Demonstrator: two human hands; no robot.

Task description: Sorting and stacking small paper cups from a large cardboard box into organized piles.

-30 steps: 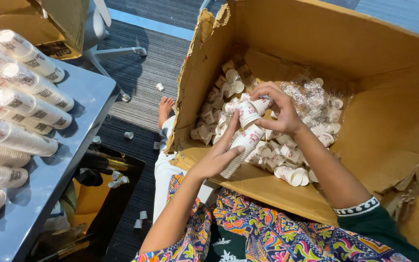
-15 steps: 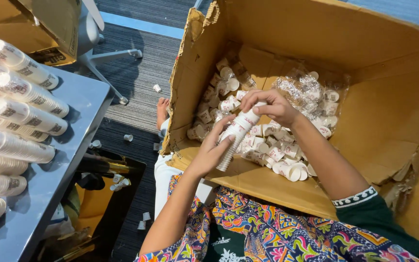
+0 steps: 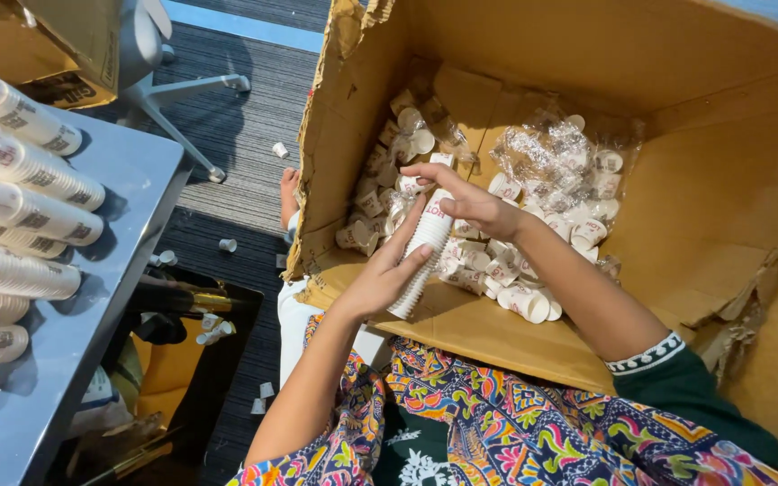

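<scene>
Cardboard box (image 3: 704,162) holds loose paper cups (image 3: 506,261), seemingly bagged; both hands (image 3: 425,243) clamp a cup stack (image 3: 420,256).

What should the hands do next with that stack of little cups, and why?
Probably press the top cup down so it sits snug. The right hand is over the top end of the cup stack, and the left hand holds it lower down, over the box. Many loose cups lie in the box, so another could be picked after that.
</scene>
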